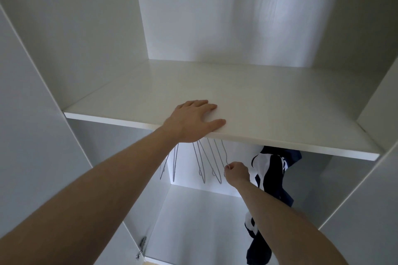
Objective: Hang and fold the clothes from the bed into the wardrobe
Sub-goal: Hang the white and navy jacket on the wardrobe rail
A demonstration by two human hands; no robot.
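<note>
one hanger (224,157) (long axis vertical) in right hand (235,173)

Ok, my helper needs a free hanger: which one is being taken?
Look under the white shelf that the left hand rests on. Of the wire hangers there, it is the rightmost hanger, beside the dark and white garment, the only one the right hand pinches.

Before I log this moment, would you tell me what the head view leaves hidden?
- Rail and hanger hooks: hidden by the shelf.
- Top of the navy and white garment: hidden behind the shelf.
- Right hand on a wire hanger: too small to judge the hold.
</note>
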